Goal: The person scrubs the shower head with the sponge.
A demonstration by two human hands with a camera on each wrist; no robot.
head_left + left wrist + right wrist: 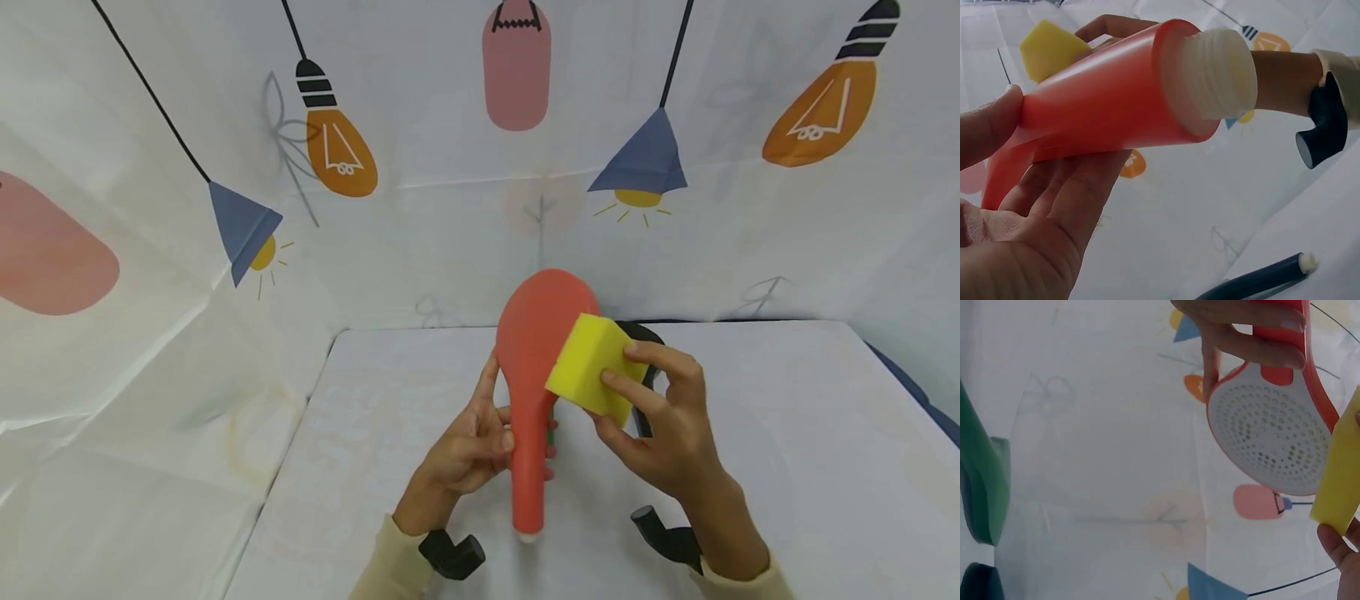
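Observation:
A red shower head (546,333) is held upright, its smooth back to the head view. My left hand (468,454) grips its handle, thumb in front and fingers behind. The right wrist view shows its white perforated spray face (1269,431); the left wrist view shows the pale threaded end (1222,74). In my right hand (671,425) is a yellow sponge block (592,367), pinched between thumb and fingers. The sponge overlaps the right edge of the shower head's back in the head view. My right fingers are partly hidden behind it in the left wrist view.
Behind the sponge on the white table (787,450) lies a black shower head (643,332), mostly covered. A green curved object (985,475) stands at the left of the right wrist view. A white lamp-print cloth (450,208) hangs behind the table.

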